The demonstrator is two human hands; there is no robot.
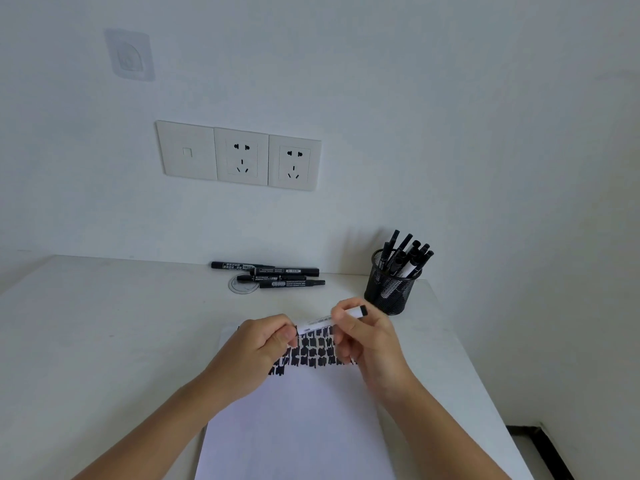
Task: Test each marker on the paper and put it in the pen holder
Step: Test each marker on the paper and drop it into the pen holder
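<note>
**Wall fittings and desk surroundings**

A pale, plain wall (pixel 450 116) fills the upper view. On it sits a row of three white plates: a blank-looking plate with a small square (pixel 187 150) at left, then two five-hole sockets (pixel 241 156) (pixel 293 162) side by side, edges touching. Higher up and to the left hangs a clear adhesive hook (pixel 129 55). Below, a white table (pixel 104 323) stands against the wall, with a round clear disc (pixel 242 288) set near its back edge. A dark strip (pixel 543 448) runs along the floor at lower right.

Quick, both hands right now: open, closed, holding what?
Left hand: closed, pinching one end of the white marker.
Right hand: closed, gripping the same marker's barrel.
</note>
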